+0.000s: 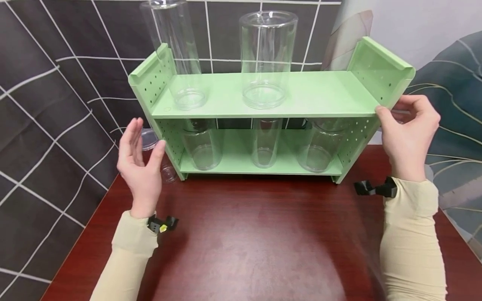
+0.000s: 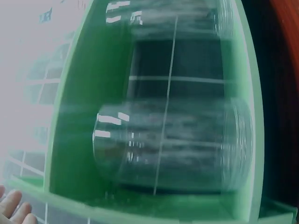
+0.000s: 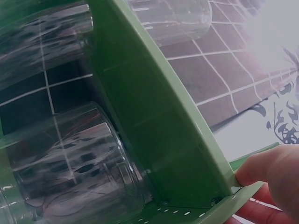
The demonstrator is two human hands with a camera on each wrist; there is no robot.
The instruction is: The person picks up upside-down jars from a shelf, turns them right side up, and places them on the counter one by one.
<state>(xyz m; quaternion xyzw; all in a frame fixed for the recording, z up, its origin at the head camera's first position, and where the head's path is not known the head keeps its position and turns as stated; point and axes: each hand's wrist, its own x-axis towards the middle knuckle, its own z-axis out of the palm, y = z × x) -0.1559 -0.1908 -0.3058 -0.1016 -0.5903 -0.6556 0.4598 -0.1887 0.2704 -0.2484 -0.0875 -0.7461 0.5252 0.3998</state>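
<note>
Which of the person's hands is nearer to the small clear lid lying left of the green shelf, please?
Left. The left hand hovers open just in front of the small clear lid; the right hand grips the green shelf at its far end.

No words, numbers or brand names can be read anywhere in these pictures. The green shelf (image 1: pixel 271 94), the clear jars (image 1: pixel 268 58) on it and the dark red table (image 1: pixel 256 234) have no writing on them. The small yellow spot on the black strap (image 1: pixel 162 224) at the left wrist is too tiny to read.
</note>
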